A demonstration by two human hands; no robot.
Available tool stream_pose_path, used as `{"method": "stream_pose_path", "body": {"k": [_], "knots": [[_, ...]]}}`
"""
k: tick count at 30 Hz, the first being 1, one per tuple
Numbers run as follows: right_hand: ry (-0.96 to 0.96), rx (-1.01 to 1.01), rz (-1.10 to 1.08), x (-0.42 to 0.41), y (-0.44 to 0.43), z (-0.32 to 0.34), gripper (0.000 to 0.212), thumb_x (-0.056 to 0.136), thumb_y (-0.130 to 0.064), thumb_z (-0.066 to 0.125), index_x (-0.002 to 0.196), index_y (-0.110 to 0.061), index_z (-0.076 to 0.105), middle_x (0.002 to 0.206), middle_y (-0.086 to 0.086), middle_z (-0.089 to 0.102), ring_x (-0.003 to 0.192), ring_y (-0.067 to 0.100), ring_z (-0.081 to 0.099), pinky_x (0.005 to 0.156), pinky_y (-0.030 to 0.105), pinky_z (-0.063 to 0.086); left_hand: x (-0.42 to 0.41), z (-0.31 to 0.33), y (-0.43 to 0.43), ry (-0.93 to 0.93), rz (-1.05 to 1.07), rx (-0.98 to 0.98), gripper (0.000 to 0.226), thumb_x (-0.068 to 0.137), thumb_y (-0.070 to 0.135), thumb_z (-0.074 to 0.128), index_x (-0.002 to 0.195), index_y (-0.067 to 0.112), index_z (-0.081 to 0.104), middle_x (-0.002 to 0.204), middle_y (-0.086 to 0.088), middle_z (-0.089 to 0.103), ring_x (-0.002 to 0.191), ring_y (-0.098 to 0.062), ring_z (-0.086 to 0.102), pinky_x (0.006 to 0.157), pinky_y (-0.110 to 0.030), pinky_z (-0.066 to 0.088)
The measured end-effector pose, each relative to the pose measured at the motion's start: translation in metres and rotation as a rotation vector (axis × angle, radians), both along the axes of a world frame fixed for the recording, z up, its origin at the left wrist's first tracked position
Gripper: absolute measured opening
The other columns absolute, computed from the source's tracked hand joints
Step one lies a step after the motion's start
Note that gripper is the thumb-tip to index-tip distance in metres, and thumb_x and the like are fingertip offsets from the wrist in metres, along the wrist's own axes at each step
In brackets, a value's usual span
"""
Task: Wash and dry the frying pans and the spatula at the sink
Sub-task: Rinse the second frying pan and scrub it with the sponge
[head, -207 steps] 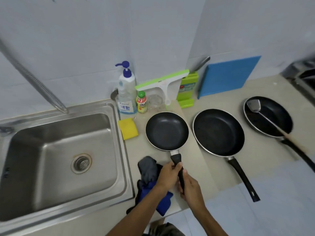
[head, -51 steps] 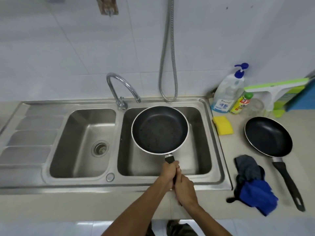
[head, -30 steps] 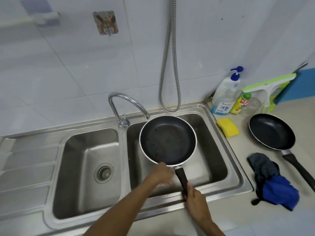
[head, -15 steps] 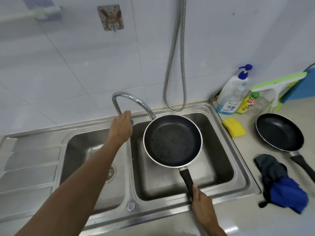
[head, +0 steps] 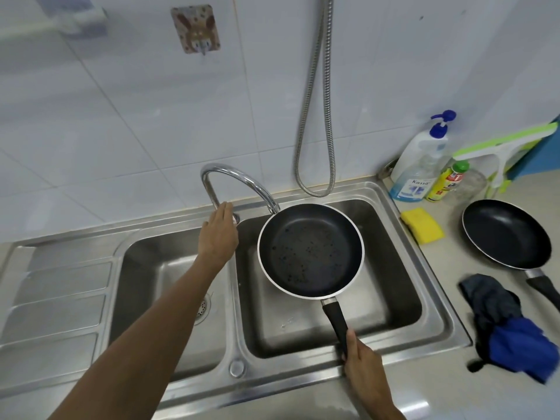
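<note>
My right hand [head: 365, 369] grips the black handle of a small black frying pan [head: 310, 250], holding it level over the right basin of the steel double sink [head: 436, 304], just under the spout of the curved tap [head: 239, 183]. My left hand [head: 218, 234] reaches across to the tap's base, fingers on or at it; the contact point is hidden by the hand. No water is visible. A second black frying pan [head: 506, 233] lies on the counter to the right. The spatula is out of view.
A yellow sponge [head: 422, 224] lies right of the sink. Behind it stand a soap pump bottle [head: 419, 165], a small yellow bottle [head: 447, 181] and a green squeegee [head: 506, 144]. A blue and grey cloth [head: 509, 325] sits on the counter. A metal hose [head: 315, 116] hangs down the wall.
My left hand let go of the pan handle and moved up to the tap's base. The right hand alone now holds the pan over the right basin.
</note>
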State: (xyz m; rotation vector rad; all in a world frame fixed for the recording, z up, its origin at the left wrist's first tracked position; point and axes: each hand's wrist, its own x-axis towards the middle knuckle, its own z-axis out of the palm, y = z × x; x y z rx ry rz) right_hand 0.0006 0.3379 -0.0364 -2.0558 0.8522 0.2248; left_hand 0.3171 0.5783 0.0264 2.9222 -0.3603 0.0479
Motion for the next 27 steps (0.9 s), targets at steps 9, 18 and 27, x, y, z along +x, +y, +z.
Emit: {"method": "stream_pose_path", "body": {"k": [9,18,27], "knots": [[0.017,-0.005,-0.026,0.000,0.000,0.004,0.060,0.105,-0.050,0.027,0.066,-0.022,0.064,0.070,0.000,0.068,0.075,0.022,0.064,0.075,0.036,0.048,-0.009,-0.003,0.000,0.004,0.026,-0.026,0.040,0.096,0.012,0.057,0.133,0.012,0.042,0.133,-0.008,0.054,0.112,-0.034,0.062,0.084,-0.050,0.054],[-0.003,-0.030,-0.020,-0.001,0.001,0.007,0.060,0.105,-0.049,0.027,0.066,-0.021,0.062,0.068,-0.001,0.067,0.072,0.020,0.064,0.072,0.036,0.049,-0.023,-0.005,-0.002,0.017,0.047,-0.079,0.052,0.091,0.007,0.059,0.139,0.008,0.040,0.147,-0.015,0.049,0.125,-0.038,0.057,0.097,-0.049,0.052],[-0.005,-0.064,0.013,-0.002,0.000,0.007,0.062,0.104,-0.051,0.023,0.064,-0.020,0.059,0.068,0.004,0.067,0.072,0.026,0.063,0.073,0.039,0.049,-0.023,-0.008,-0.004,0.060,0.066,-0.069,0.062,0.092,0.009,0.059,0.148,0.005,0.033,0.158,-0.017,0.038,0.135,-0.039,0.051,0.104,-0.051,0.049]]}}
